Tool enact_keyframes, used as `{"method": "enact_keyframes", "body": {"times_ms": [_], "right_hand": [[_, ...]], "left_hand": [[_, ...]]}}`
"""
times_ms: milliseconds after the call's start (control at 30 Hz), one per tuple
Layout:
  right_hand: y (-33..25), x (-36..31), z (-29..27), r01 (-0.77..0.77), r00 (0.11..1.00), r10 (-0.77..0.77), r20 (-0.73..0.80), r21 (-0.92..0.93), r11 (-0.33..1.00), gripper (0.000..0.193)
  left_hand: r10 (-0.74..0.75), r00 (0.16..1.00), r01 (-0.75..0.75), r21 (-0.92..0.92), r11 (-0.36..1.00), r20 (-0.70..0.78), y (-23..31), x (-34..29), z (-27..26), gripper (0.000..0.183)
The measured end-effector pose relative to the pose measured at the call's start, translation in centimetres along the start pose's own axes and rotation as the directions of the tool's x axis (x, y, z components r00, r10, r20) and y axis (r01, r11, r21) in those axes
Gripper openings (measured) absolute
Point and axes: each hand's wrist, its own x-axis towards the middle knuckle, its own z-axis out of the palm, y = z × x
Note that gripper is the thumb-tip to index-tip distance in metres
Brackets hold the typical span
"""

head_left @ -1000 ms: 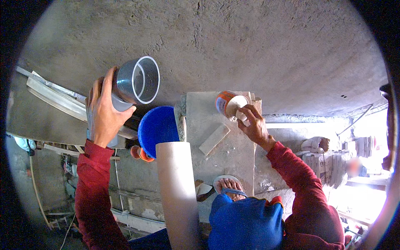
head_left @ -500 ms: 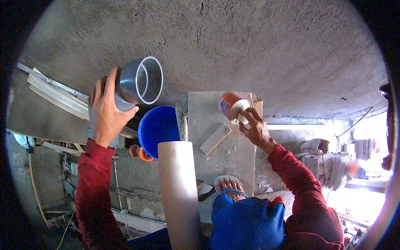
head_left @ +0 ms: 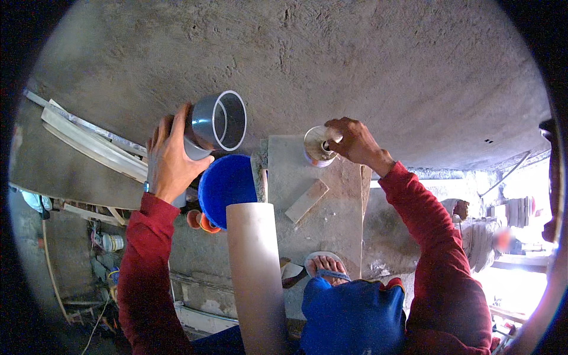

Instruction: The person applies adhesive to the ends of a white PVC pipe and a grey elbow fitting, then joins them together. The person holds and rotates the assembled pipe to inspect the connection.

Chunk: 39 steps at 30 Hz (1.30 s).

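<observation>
my left hand is wrapped around the grey pipe fitting, held up with its open socket toward me, still off the pipe. the white pipe lies across my lap, its end just below the blue tub, with nothing fitted on it. my right hand pinches a small applicator in the open can on the concrete slab, so i judge i'm at the cement step: coating and joining remain.
</observation>
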Motion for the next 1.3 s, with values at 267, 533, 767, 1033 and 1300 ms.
{"method": "enact_keyframes", "body": {"times_ms": [267, 533, 767, 1033, 1300], "right_hand": [[2.7, -3.4, 0.0, -0.516, 0.774, 0.632, 0.043, 0.621, 0.590, 0.039], [4.0, -7.5, 0.2, -0.355, 0.708, 0.675, 0.206, 0.931, 0.087, 0.027], [-0.5, -3.2, -3.9, -0.158, 0.828, 0.556, 0.067, 0.980, 0.118, 0.027], [-12.7, 3.7, -6.7, 0.074, 0.970, 0.066, -0.233, 0.546, 0.835, 0.037], [-16.3, 5.4, -5.6, 0.190, 0.971, 0.055, -0.232, 0.891, 0.413, 0.035]], "left_hand": [[0.033, 0.999, -0.033, -0.041, 0.999, 0.012, 0.7, 0.9, 2.3, 0.106], [0.033, 0.997, -0.030, -0.047, 0.998, 0.065, 2.0, 1.7, 4.0, 0.109], [0.033, 0.998, -0.033, -0.003, 0.999, 0.045, 2.9, 1.9, 3.6, 0.107], [0.085, 0.991, -0.079, 0.064, 0.995, -0.104, 3.9, 2.5, 1.7, 0.109], [0.071, 0.980, -0.063, 0.051, 0.997, -0.188, 3.4, 2.1, 0.4, 0.109]]}}
